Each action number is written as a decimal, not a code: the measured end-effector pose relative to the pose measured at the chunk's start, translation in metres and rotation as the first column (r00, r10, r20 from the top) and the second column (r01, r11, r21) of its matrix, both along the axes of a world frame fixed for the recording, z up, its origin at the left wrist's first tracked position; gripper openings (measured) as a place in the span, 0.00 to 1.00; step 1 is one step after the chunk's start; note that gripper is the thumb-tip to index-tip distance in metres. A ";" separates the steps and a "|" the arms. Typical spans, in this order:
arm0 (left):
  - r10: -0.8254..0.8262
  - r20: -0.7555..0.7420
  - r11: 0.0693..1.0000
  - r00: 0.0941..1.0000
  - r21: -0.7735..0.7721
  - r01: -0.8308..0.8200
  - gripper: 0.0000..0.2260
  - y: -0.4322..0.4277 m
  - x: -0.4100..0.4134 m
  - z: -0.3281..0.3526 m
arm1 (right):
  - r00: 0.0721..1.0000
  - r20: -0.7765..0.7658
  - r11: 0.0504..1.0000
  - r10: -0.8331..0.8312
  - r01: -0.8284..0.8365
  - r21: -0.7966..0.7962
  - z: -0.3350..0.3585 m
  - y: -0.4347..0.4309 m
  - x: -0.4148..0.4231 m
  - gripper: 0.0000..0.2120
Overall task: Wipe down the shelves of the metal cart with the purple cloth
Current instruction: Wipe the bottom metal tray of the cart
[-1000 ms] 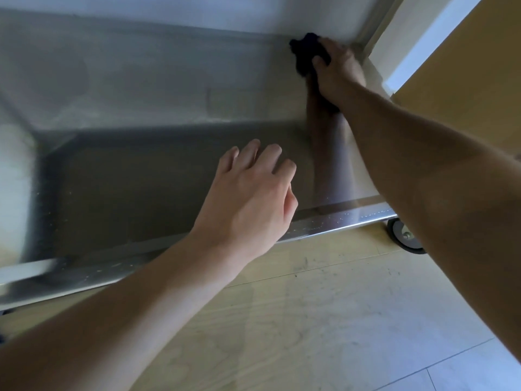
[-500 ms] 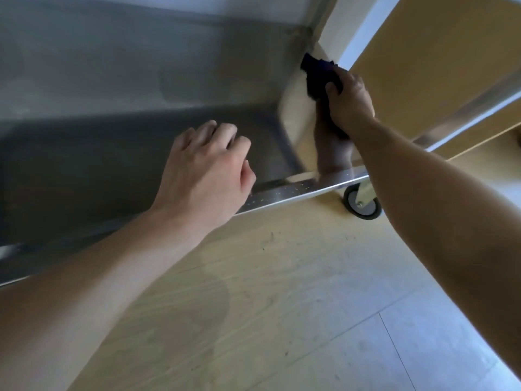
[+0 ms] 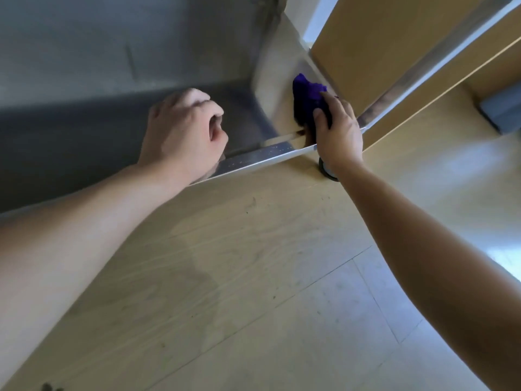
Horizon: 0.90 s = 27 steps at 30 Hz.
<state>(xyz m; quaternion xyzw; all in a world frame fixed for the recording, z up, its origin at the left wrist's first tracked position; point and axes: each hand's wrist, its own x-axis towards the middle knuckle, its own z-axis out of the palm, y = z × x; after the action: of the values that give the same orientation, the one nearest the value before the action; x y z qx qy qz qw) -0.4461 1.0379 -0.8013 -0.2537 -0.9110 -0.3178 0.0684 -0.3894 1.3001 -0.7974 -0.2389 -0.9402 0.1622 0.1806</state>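
Observation:
The metal cart's bottom shelf (image 3: pixel 253 160) fills the upper left, shiny and low to the floor. My right hand (image 3: pixel 338 131) holds the bunched purple cloth (image 3: pixel 307 94) and presses it on the shelf's right end, near the front corner. My left hand (image 3: pixel 186 134) hovers over the shelf's front edge with its fingers curled under, holding nothing. Whether it touches the metal is unclear.
A black caster wheel (image 3: pixel 327 170) peeks out below my right wrist. Wooden panels (image 3: pixel 366 46) and a metal rail (image 3: pixel 439 55) stand right of the cart. A grey block (image 3: pixel 504 108) lies at the far right. Pale wood floor spreads below.
My right hand has drawn the cloth from the shelf's back right corner toward the front right corner. My left hand's fingers have curled in. The view has swung right.

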 end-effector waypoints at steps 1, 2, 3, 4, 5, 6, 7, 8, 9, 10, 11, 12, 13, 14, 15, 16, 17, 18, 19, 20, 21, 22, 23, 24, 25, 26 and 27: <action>-0.006 0.038 0.998 0.999 0.058 0.004 0.10 -0.005 0.000 0.002 | 1.000 -0.019 1.000 -0.003 0.003 -0.007 -0.001 -0.008 0.004 0.20; -0.013 0.046 0.996 0.999 0.084 0.009 0.11 -0.010 0.001 0.004 | 0.999 -0.034 1.000 -0.004 0.004 -0.011 -0.002 -0.016 0.007 0.20; -0.023 0.030 0.997 0.999 0.078 0.021 0.11 -0.017 0.003 0.005 | 0.999 -0.044 1.000 -0.005 0.004 -0.012 -0.003 -0.022 0.010 0.20; -0.037 0.005 0.998 0.999 0.049 0.037 0.11 -0.024 0.005 0.006 | 0.999 -0.046 1.000 -0.007 0.006 -0.010 -0.003 -0.029 0.012 0.20; -0.050 -0.019 0.999 0.999 0.012 0.050 0.11 -0.031 0.007 0.007 | 0.999 -0.046 1.000 -0.007 0.007 -0.009 -0.003 -0.036 0.013 0.20; -0.056 -0.035 0.998 0.998 -0.022 0.055 0.11 -0.039 0.008 0.008 | 0.999 -0.045 1.000 -0.006 0.006 -0.010 -0.003 -0.042 0.014 0.20; -0.058 -0.045 0.997 0.997 -0.048 0.056 0.11 -0.046 0.009 0.008 | 0.999 -0.044 1.000 -0.004 0.004 -0.008 -0.003 -0.050 0.016 0.20; -0.058 -0.053 0.996 0.997 -0.066 0.054 0.10 -0.054 0.010 0.010 | 0.999 -0.045 1.000 0.000 0.000 -0.003 -0.002 -0.059 0.017 0.20; -0.054 -0.061 0.996 0.997 -0.079 0.049 0.10 -0.063 0.010 0.011 | 0.999 -0.048 1.000 0.008 -0.008 0.003 -0.003 -0.068 0.019 0.20; -0.048 -0.071 0.995 0.996 -0.091 0.041 0.10 -0.072 0.011 0.012 | 0.998 -0.052 1.000 0.023 -0.022 0.008 -0.002 -0.079 0.020 0.20; -0.039 -0.082 0.994 0.996 -0.103 0.030 0.09 -0.081 0.011 0.013 | 0.997 -0.057 0.999 0.043 -0.043 0.014 -0.003 -0.091 0.022 0.20; -0.029 -0.093 0.993 0.995 -0.116 0.018 0.09 -0.091 0.012 0.015 | 0.996 -0.059 0.997 0.069 -0.068 0.021 -0.003 -0.103 0.023 0.20; -0.018 -0.103 0.992 0.994 -0.130 0.004 0.09 -0.101 0.013 0.016 | 0.994 -0.059 0.995 0.096 -0.095 0.027 -0.003 -0.116 0.024 0.19; -0.009 -0.113 0.989 0.994 -0.145 -0.007 0.09 -0.111 0.014 0.017 | 0.991 -0.059 0.992 0.120 -0.119 0.030 -0.003 -0.129 0.025 0.19; -0.004 -0.120 0.987 0.993 -0.161 -0.015 0.09 -0.121 0.015 0.019 | 0.988 -0.058 0.990 0.140 -0.139 0.031 -0.003 -0.142 0.026 0.19; -0.003 -0.126 0.984 0.992 -0.176 -0.020 0.09 -0.132 0.016 0.022 | 0.986 -0.057 0.987 0.158 -0.156 0.032 -0.002 -0.155 0.027 0.19; -0.001 -0.131 0.982 0.991 -0.190 -0.024 0.09 -0.143 0.016 0.024 | 0.983 -0.054 0.984 0.174 -0.172 0.034 -0.002 -0.167 0.027 0.19; 0.001 -0.135 0.978 0.991 -0.206 -0.029 0.09 -0.153 0.017 0.027 | 0.980 -0.051 0.981 0.191 -0.189 0.039 -0.002 -0.180 0.028 0.19; 0.003 -0.138 0.974 0.990 -0.223 -0.034 0.09 -0.165 0.018 0.030 | 0.977 -0.048 0.977 0.208 -0.206 0.047 -0.002 -0.192 0.029 0.19; 0.008 -0.140 0.971 0.990 -0.235 -0.041 0.09 -0.176 0.019 0.032 | 0.973 -0.044 0.973 0.225 -0.223 0.056 -0.001 -0.204 0.029 0.19; 0.017 -0.143 0.969 0.990 -0.243 -0.052 0.10 -0.187 0.021 0.034 | 0.969 -0.039 0.969 0.242 -0.239 0.064 -0.001 -0.215 0.030 0.19; 0.031 -0.149 0.966 0.988 -0.250 -0.068 0.10 -0.198 0.023 0.036 | 0.965 -0.036 0.964 0.258 -0.255 0.069 -0.001 -0.227 0.030 0.19; 0.045 -0.160 0.962 0.986 -0.258 -0.086 0.09 -0.209 0.026 0.038 | 0.962 -0.031 0.960 0.273 -0.270 0.073 -0.002 -0.239 0.031 0.19; 0.055 -0.172 0.959 0.984 -0.266 -0.100 0.09 -0.219 0.029 0.038 | 0.958 -0.025 0.956 0.286 -0.283 0.075 -0.002 -0.251 0.031 0.19; 0.061 -0.181 0.956 0.982 -0.273 -0.109 0.09 -0.229 0.033 0.038 | 0.954 -0.019 0.952 0.299 -0.297 0.078 -0.002 -0.263 0.032 0.19; 0.065 -0.185 0.952 0.981 -0.283 -0.116 0.09 -0.239 0.037 0.038 | 0.949 -0.016 0.947 0.315 -0.312 0.080 -0.003 -0.274 0.032 0.20; 0.070 -0.188 0.948 0.980 -0.294 -0.125 0.09 -0.248 0.040 0.038 | 0.943 -0.016 0.940 0.332 -0.329 0.086 -0.004 -0.286 0.032 0.20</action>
<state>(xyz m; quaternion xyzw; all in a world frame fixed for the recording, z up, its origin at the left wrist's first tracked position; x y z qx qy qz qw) -0.4060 0.7895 -0.7633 -0.2427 -0.9509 -0.1465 0.1242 -0.3574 1.0144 -0.8011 -0.0677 -0.9700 0.1550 0.1745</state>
